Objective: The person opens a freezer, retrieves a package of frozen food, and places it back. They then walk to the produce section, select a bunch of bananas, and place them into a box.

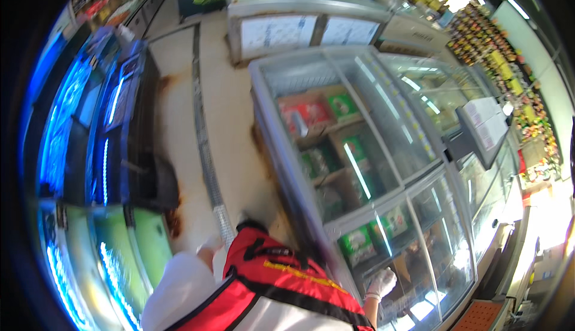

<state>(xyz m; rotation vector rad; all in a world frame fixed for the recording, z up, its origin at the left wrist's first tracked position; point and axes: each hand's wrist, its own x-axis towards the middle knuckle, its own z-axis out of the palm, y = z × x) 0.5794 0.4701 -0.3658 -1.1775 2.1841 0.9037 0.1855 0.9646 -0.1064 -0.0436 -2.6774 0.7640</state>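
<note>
My right hand point(382, 282), in a white glove, is over the glass lid of a chest freezer point(287, 176). Its fingers look curled, and I see nothing in them. My left hand point(211, 244) hangs low over the aisle floor, past a white sleeve. Blur hides its fingers, but it too looks white-gloved. Between my arms spreads a red apron point(278, 259) with black trim. Through the freezer's glass, green packages point(357, 243) and red packages point(310, 113) show, some inside cardboard boxes.
Blue-lit tanks point(67, 120) line the left, with green-lit tanks point(114, 241) nearer me. A drain channel point(202, 151) runs along the tiled aisle. Another chest freezer point(310, 5) stands ahead. A scale-like device point(483, 129) rises on the right, and an orange tray point(480, 315) lies below it.
</note>
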